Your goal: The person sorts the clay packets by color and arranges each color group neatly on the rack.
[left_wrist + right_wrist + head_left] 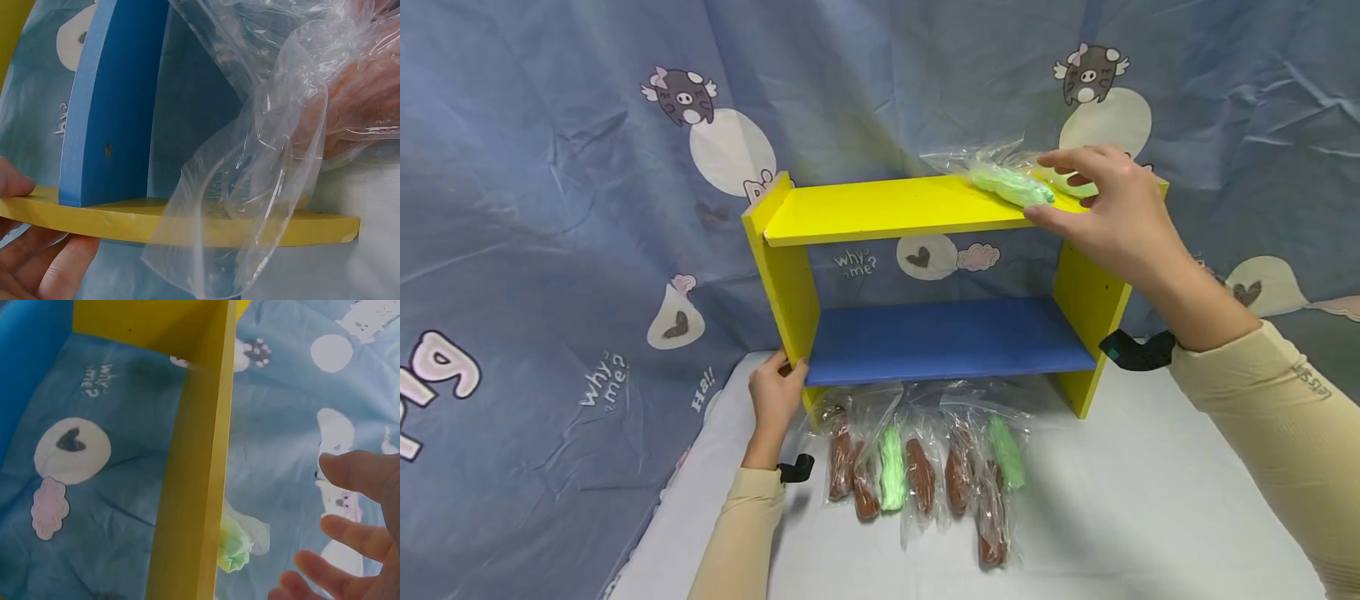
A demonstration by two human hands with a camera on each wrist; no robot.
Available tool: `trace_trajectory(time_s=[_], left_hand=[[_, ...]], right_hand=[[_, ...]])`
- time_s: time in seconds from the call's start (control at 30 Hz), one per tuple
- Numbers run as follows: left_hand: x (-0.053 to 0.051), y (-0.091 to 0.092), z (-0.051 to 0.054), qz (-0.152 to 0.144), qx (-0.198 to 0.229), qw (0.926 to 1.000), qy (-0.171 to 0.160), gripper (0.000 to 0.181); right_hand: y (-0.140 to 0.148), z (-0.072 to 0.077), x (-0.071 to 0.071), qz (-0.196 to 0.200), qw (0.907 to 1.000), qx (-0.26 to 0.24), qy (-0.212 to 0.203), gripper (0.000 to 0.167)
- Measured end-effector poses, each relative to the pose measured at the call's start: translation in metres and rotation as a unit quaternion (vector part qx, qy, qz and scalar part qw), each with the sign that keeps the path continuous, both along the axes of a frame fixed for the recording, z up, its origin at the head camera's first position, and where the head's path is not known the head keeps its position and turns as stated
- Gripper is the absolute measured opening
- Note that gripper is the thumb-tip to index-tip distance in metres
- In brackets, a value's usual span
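A small shelf unit with yellow side panels [775, 283], a yellow top board [865, 208] and a blue lower board [951, 333] stands upright. My left hand [775, 396] grips the left panel's lower edge; in the left wrist view its thumb [15, 181] lies on one face and the fingers on the other. My right hand [1116, 212] is over the top board's right end, thumb and fingers spread around air. Just left of it lies a light green bundle [1011, 185] in a clear plastic bag. A second green bundle [1075, 183] is partly hidden behind the fingers.
Before the shelf on the white-covered table [1165, 500] lie several clear bags with brown bundles [921, 475] and green ones [892, 471]. One bag [250, 169] overlaps the left panel in the left wrist view. A blue printed cloth [865, 83] hangs behind.
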State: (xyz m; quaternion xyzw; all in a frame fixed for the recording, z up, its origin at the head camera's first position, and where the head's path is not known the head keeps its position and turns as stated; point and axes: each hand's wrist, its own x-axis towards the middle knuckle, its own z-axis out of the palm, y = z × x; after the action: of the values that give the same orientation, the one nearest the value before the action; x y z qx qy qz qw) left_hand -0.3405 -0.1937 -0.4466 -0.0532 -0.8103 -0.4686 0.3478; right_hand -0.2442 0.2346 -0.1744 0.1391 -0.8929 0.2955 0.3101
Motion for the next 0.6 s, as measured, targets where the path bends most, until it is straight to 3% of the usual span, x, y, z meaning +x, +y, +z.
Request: trace_trajectory(time_s=[0.3, 0.6], left_hand=[[-0.001, 0.000, -0.001, -0.003, 0.002, 1.0000, -0.001, 0.017], [-0.001, -0.001, -0.001, -0.001, 0.002, 1.0000, 0.006, 0.012]], right_hand=[[0.007, -0.032, 0.028, 0.008, 0.9992, -0.030, 0.025, 0.060], [0.006, -0.083, 0.042, 0.031, 0.9989, -0.035, 0.005, 0.056]])
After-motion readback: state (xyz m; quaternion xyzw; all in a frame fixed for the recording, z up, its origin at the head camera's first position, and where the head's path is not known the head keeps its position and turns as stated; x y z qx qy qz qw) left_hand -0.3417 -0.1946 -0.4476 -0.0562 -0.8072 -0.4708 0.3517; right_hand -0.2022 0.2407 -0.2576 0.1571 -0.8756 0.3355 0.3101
